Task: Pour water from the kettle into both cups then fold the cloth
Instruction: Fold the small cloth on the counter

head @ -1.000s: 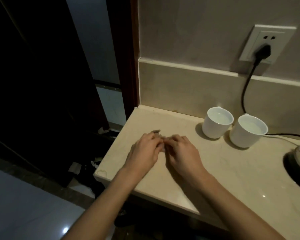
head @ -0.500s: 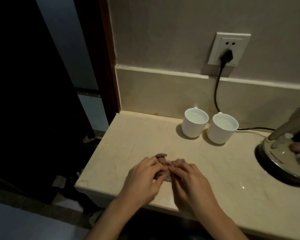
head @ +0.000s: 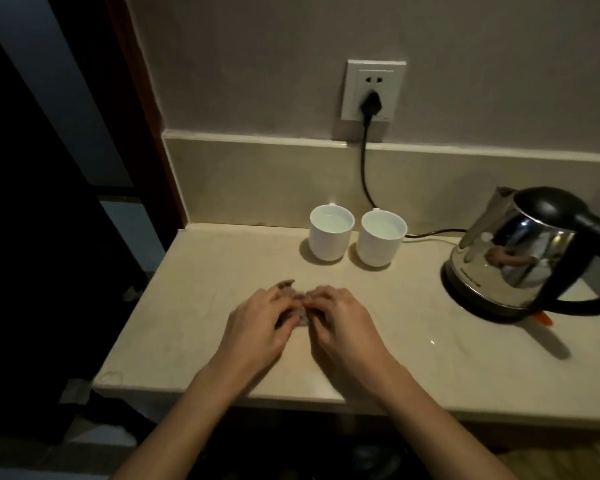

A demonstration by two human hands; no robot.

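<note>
Two white cups, the left cup (head: 330, 233) and the right cup (head: 381, 239), stand side by side near the backsplash, each holding water. A steel kettle (head: 520, 258) with a black lid and handle sits on its base at the right. A small grey-brown cloth (head: 286, 285) lies bunched on the counter, mostly hidden under my fingers. My left hand (head: 262, 323) and my right hand (head: 340, 323) rest close together on it, fingertips pinching the cloth between them.
The pale stone counter (head: 413, 358) ends at a front edge near my wrists and at a left edge beside a dark doorway. A black cord (head: 364, 174) runs from the wall socket (head: 373, 90) down behind the cups to the kettle base.
The view has swung right and pulled back, bringing the whole kettle into sight. My hands stay together on the cloth, working it into a smaller bunch.
</note>
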